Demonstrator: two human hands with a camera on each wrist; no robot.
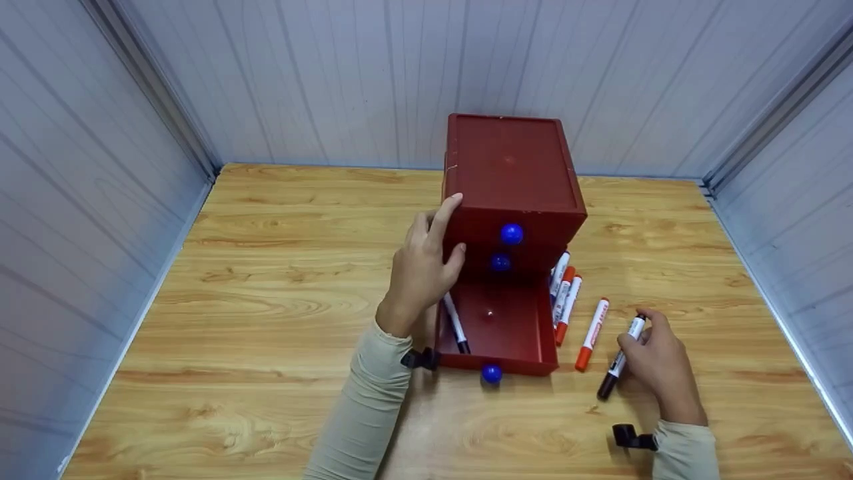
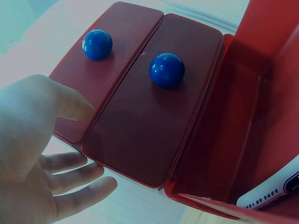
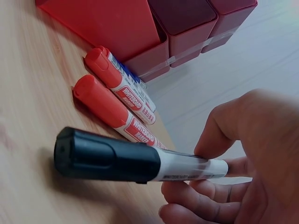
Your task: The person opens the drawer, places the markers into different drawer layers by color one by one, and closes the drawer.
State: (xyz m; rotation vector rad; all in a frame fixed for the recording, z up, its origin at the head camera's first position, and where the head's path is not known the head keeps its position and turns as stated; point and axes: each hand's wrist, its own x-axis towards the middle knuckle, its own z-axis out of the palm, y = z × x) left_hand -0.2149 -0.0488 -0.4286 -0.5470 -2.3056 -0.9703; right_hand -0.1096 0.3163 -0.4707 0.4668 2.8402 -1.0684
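Observation:
My right hand (image 1: 660, 360) pinches a black-capped whiteboard marker (image 3: 107, 156) by its white barrel, thumb on one side and fingers on the other. The cap end points toward the front of the table. At the left side of a red drawer unit (image 1: 513, 167), my left hand (image 1: 420, 267) rests with its fingers extended, the index fingertip at the top edge. The bottom drawer (image 1: 496, 367) is pulled out, and another black-capped marker (image 1: 456, 323) lies inside along its left wall. Two upper drawers, each with a blue ball knob (image 2: 167, 70), are closed.
A red-capped marker (image 1: 592, 333) lies between the drawer and my right hand. Several more markers (image 1: 566, 307), red- and blue-capped, lie along the unit's right side. Pale panel walls (image 1: 333, 80) border the wooden table (image 1: 266, 320) at the back and both sides.

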